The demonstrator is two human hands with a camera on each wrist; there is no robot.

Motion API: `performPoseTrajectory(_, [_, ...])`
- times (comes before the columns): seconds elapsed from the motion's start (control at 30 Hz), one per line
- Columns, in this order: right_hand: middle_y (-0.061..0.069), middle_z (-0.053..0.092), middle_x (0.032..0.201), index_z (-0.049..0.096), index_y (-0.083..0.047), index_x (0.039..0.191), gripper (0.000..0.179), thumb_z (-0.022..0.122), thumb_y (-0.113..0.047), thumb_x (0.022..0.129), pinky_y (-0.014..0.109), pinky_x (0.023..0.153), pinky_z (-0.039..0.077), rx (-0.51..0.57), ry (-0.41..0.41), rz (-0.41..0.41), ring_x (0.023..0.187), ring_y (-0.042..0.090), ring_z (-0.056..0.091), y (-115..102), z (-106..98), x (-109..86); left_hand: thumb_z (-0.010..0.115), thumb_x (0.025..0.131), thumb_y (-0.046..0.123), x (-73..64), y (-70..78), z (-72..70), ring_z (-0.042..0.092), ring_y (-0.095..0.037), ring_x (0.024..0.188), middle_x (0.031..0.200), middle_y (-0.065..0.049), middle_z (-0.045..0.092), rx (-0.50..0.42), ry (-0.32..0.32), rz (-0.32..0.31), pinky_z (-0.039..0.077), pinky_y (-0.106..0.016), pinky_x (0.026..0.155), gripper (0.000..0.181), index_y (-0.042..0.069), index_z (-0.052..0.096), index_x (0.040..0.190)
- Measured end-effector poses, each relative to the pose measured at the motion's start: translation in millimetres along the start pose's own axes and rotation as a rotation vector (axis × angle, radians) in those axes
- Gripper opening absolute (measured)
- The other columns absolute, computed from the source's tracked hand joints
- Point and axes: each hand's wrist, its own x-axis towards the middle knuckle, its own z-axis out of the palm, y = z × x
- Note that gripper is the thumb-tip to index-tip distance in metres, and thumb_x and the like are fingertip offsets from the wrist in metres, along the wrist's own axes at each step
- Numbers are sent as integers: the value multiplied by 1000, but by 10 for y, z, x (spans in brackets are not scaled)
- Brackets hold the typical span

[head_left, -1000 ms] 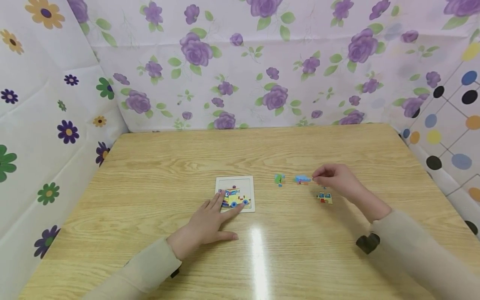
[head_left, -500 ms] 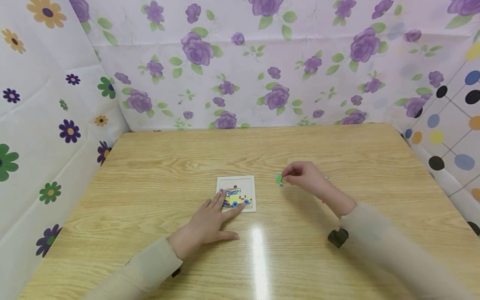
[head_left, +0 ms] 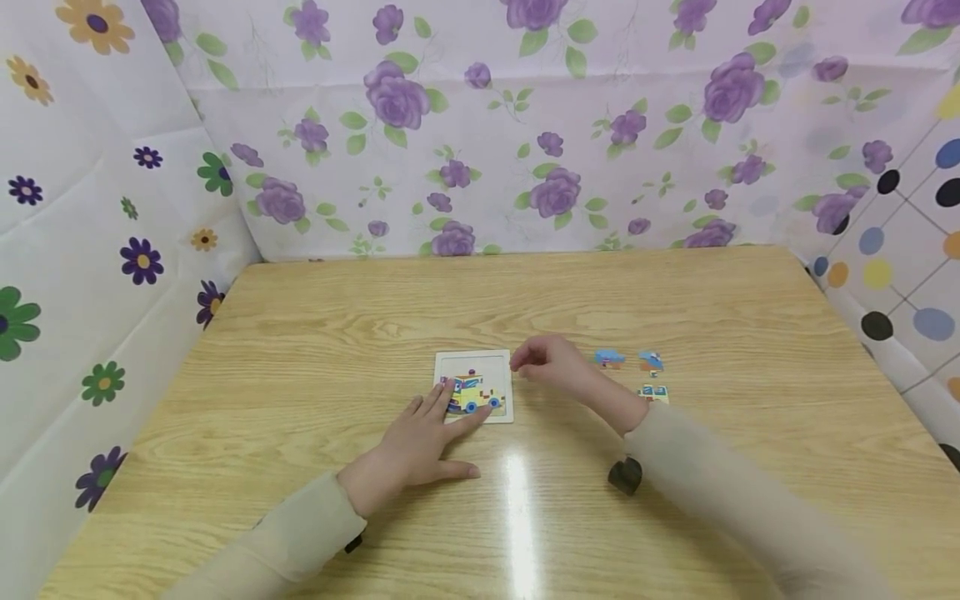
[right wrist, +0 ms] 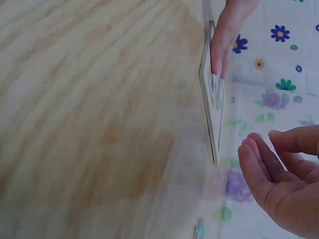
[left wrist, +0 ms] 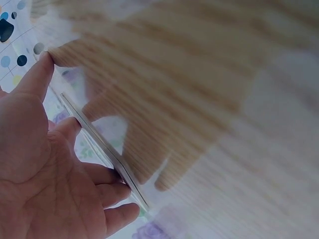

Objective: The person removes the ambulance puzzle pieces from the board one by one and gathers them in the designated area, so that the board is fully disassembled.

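Note:
A white-bordered puzzle tray (head_left: 512, 392) lies mid-table, with a yellow truck picture (head_left: 468, 392) partly assembled in it. My left hand (head_left: 420, 442) rests over its lower left, fingers spread on the tray and picture. From the side, the left wrist view shows the fingers (left wrist: 117, 194) along the tray edge. My right hand (head_left: 551, 364) hovers just beyond the tray's right edge. Its fingers (right wrist: 254, 172) are loosely bent in the right wrist view, thumb close by, and no piece shows between them. A small puzzle piece (right wrist: 199, 229) lies on the table below that hand.
Right of the right hand lie two blue puzzle pieces, one nearer (head_left: 609, 358) and one farther (head_left: 651, 361). A yellow piece (head_left: 654, 392) is partly covered by the wrist. Flowered cloth (head_left: 450, 167) stands behind the wooden table (head_left: 337, 325).
My right hand has moved left, from beside the blue pieces, past the green piece, to the tray's right edge. The green piece no longer shows in the head view. My left hand stays put.

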Motion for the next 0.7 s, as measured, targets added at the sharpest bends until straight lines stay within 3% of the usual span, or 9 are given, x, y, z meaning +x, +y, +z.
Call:
performPoseTrajectory(0.37, [13,67,109,63,1,109,19,56,-4,93,39,94,50,-113,-104,-10,106,27,61,-91,265,159,55,85,63,8,-16,41,14,-39,144,155,-28,12,25,10,7,21,-55,114,75,35,29,149])
performPoseTrajectory(0.7, [15,66,112,61,2,115,25,56,-2,91,39,96,49,-164,-89,4,109,28,61,-152,387,224,54,86,63,1,-27,19,13,-40,144,155,-29,11,19,15,23,22,-56,113,75,34,29,150])
